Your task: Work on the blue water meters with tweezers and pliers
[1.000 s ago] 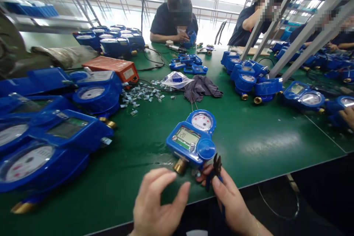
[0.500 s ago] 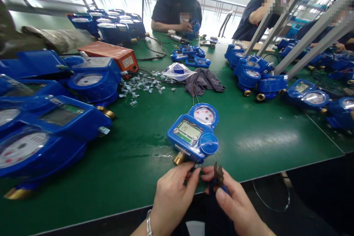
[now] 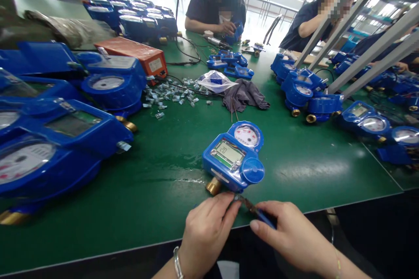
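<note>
Turned leftward since the earlier frame, the pliers (image 3: 263, 217) now bring their tips close to the fingertips of the left hand (image 3: 207, 229). Left to right, large blue meters (image 3: 98, 139) crowd the green counter (image 3: 163, 152) beside an orange box (image 3: 137, 54) and a scatter of small pale tags (image 3: 176, 94); then the left hand, thumb and fingers pinched together on a small pale piece (image 3: 236, 198) just below the central blue meter (image 3: 227, 157), which sits face up near the counter's front edge. Next, the right hand (image 3: 293, 233) is wrapped around the pliers' blue handles, and other blue meters (image 3: 303, 91) are grouped farther right.
</note>
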The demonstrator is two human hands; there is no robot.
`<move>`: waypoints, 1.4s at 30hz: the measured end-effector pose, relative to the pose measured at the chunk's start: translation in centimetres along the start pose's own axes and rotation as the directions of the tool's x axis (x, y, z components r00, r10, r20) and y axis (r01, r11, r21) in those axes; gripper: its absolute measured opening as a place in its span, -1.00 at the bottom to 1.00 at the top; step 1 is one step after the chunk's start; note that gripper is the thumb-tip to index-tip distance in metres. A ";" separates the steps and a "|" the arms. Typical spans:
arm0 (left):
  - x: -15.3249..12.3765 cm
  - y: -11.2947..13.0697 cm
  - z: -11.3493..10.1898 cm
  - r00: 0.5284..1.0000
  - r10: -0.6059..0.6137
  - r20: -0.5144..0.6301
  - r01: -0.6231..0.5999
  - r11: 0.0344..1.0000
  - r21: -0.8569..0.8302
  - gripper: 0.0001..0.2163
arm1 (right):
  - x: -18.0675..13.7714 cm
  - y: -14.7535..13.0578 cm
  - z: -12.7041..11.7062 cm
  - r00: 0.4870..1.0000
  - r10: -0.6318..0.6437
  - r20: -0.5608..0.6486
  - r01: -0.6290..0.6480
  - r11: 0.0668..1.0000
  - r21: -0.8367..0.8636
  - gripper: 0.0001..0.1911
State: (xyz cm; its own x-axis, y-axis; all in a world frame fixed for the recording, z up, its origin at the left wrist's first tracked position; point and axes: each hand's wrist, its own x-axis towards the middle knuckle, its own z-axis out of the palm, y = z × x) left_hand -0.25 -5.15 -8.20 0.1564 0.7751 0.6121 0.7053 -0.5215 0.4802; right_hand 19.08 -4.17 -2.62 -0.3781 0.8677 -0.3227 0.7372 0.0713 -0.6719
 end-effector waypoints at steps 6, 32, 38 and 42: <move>-0.2 0.1 -0.1 0.999 0.036 -0.017 -0.036 0.999 0.020 -0.81 | 0.4 -0.3 -0.2 1.000 -0.018 -0.019 0.016 0.991 -0.135 -0.77; -0.9 -0.7 0.3 0.980 0.200 0.001 -0.200 0.978 0.053 -0.73 | 0.9 0.7 2.0 0.991 -0.064 -0.115 -0.001 0.872 -0.489 -0.81; -0.3 -0.5 0.2 0.983 0.182 0.003 -0.182 0.982 0.049 -0.81 | 0.5 -0.1 2.6 0.986 -0.044 -0.162 -0.045 0.859 -0.509 -0.82; 0.0 -0.6 0.4 0.992 0.122 -0.040 -0.123 0.992 -0.029 -0.85 | 0.8 -0.5 2.6 0.993 0.008 -0.119 -0.068 0.860 -0.506 -0.84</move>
State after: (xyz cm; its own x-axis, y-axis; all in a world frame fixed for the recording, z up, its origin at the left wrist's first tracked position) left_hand -0.39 -4.69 -8.78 0.2131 0.6910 0.6907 0.6603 -0.6230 0.4194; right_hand 17.00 -4.78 -4.30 -0.3026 0.9206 -0.2469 0.9428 0.2512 -0.2190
